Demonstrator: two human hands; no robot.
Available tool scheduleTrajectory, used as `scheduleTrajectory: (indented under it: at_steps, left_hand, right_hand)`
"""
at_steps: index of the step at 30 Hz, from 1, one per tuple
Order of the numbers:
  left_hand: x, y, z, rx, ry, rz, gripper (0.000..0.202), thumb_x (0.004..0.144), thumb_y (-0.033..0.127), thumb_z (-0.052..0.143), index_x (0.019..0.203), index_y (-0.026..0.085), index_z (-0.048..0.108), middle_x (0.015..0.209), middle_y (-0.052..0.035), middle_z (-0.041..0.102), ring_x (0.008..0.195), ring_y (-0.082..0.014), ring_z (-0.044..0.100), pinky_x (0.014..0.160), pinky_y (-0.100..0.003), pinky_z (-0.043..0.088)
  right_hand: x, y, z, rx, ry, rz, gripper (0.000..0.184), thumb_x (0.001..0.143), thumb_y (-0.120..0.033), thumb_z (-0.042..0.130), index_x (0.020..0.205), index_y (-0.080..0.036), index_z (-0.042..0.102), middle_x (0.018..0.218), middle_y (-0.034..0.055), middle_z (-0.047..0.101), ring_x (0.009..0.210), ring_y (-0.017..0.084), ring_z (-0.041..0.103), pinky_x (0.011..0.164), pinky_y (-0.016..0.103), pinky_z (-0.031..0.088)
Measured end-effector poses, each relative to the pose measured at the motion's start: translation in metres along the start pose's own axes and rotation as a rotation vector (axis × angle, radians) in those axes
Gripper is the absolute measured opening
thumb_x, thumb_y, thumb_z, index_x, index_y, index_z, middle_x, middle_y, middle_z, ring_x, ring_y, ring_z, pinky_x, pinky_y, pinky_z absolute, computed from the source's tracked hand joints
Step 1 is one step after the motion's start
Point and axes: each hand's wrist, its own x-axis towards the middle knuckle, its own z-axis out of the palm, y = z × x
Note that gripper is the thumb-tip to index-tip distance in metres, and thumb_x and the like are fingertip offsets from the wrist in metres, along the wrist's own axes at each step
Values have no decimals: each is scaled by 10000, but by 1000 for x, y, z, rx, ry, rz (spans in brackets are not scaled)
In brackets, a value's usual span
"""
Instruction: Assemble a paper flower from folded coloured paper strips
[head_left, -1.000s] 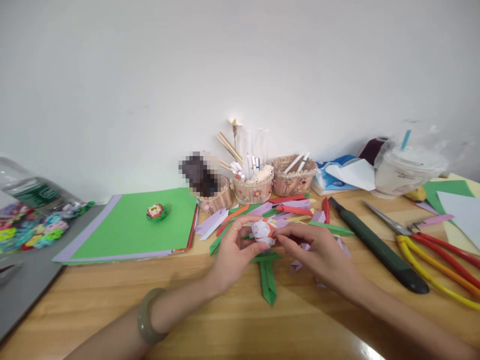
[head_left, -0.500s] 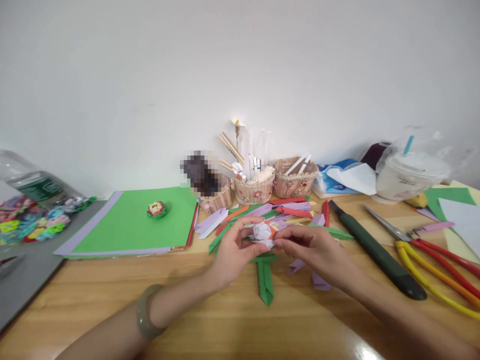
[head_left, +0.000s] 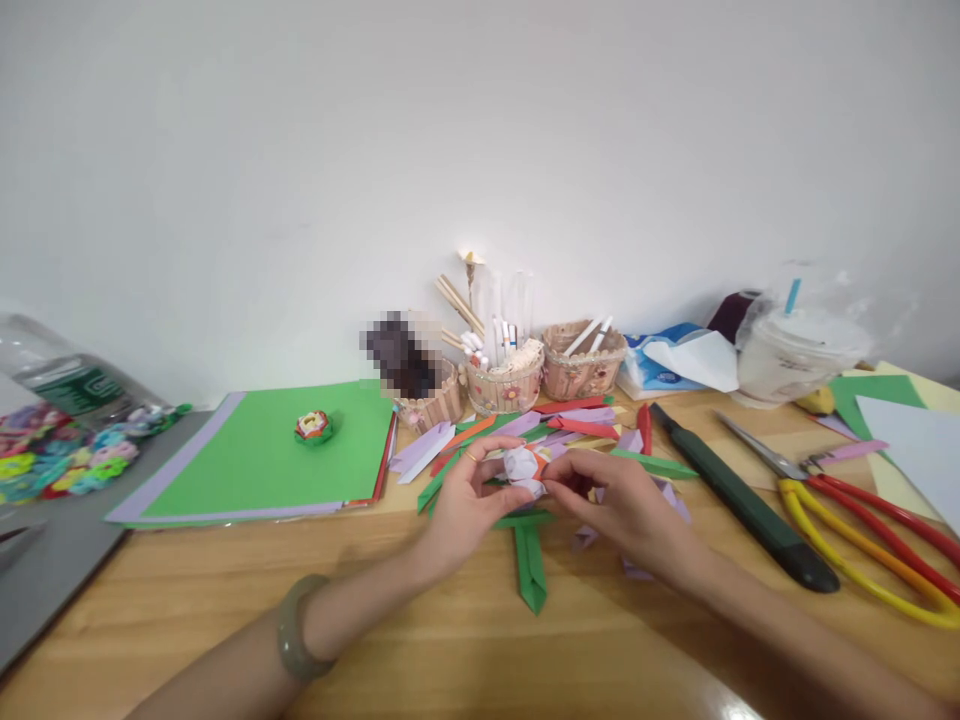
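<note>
My left hand (head_left: pixel 469 500) grips a small paper flower (head_left: pixel 523 464) of pale and orange folded pieces between thumb and fingers. On its other side my right hand (head_left: pixel 607 500) is closed, thumb and fingertips pinching the flower's right edge. Fingers cover part of the flower. Beneath and behind the hands lie folded paper strips (head_left: pixel 585 428) in red, green, lilac and orange. One green folded strip (head_left: pixel 531 568) points toward me below the hands. A finished-looking paper flower (head_left: pixel 313 427) with a green base rests on green paper sheets (head_left: pixel 255 465) at the left.
Three wooden baskets (head_left: pixel 504 385) with pens and sticks stand along the wall. To the right lie a dark green long-handled tool (head_left: pixel 742 500), scissors (head_left: pixel 795 475) and red-handled pliers (head_left: pixel 885 505). A lidded cup (head_left: pixel 799 355) stands behind them. At far left are a bottle (head_left: pixel 75 385) and colourful flowers (head_left: pixel 82 445).
The view has shifted slightly. My right hand has turned a little and moved closer against the paper flower's right edge; my left hand keeps its hold.
</note>
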Motion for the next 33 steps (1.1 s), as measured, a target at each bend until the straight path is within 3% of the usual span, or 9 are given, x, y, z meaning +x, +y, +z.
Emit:
scheduleTrajectory:
  at_steps: [13,17,21,24,28,30,33]
  left_hand:
    - [-2,-2,1,60,-29,36,375,621,162,736,953,209,568,1037,-41,595,933,-179,567,737,-270,473]
    - [-1,-4,-1,74,-6,39,382,632,164,727,972,209,557,1048,-40,589,917,-166,569,753,-275,476]
    - [1,-4,-2,14,-39,12,414,626,199,738,985,213,531,917,-18,627,846,-158,597,724,-270,477]
    - [2,-4,-2,26,-44,23,405,624,197,739,977,214,541,956,-24,621,875,-166,595,727,-270,477]
    - [0,-2,-1,92,-24,71,383,624,172,733,963,209,559,1049,-38,590,951,-179,571,730,-256,477]
    - [0,-2,-1,99,-9,81,382,615,169,736,952,206,559,1009,-30,605,927,-174,580,727,-256,478]
    - [2,-2,0,72,-10,84,400,612,174,737,960,203,543,946,-21,631,874,-161,602,733,-261,480]
  right_hand:
    - [-2,-4,-12,-87,-109,-49,127,830,-187,518,744,-169,610,683,15,615,597,122,546,546,218,436]
    - [-2,-2,-9,-66,-74,-95,143,846,-197,504,759,-172,615,693,15,615,612,124,552,546,216,439]
    - [0,1,-6,43,-19,-153,156,848,-227,509,818,-174,652,727,29,635,638,132,573,551,222,456]
    - [-1,3,-6,107,-46,-74,159,839,-254,527,786,-179,657,726,30,633,652,138,572,565,234,480]
    - [-3,3,-6,217,-125,110,182,829,-331,531,786,-192,641,730,27,583,632,140,549,431,206,482]
    - [-3,4,-6,246,-124,108,183,827,-344,533,806,-198,640,765,32,580,658,146,558,421,201,484]
    - [-3,5,-6,208,-45,2,158,827,-308,547,820,-198,660,828,42,614,732,155,584,555,235,512]
